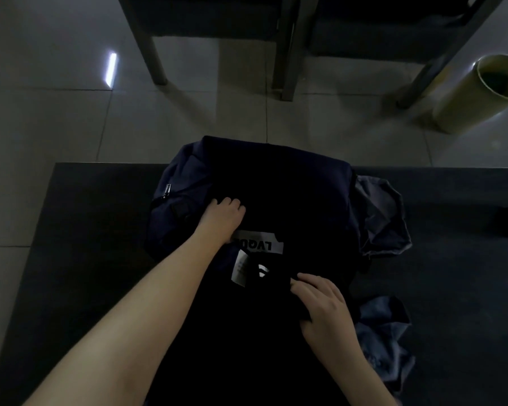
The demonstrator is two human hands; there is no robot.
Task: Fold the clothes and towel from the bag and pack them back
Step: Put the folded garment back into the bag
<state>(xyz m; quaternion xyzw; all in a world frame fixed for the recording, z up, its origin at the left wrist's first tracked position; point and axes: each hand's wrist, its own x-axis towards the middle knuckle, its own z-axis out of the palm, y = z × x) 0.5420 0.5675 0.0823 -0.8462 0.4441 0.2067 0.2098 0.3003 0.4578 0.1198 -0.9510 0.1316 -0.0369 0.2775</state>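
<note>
Draping bag [173, 197], black garment [299, 194], clutched in left grip [223, 215], right grip [320, 303]

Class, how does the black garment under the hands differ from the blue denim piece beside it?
The black garment lies spread out; the denim piece is crumpled. The black garment shows white labels, the denim piece none. The left hand and right hand touch the black garment, not the denim piece. Both lie on the table.
</note>
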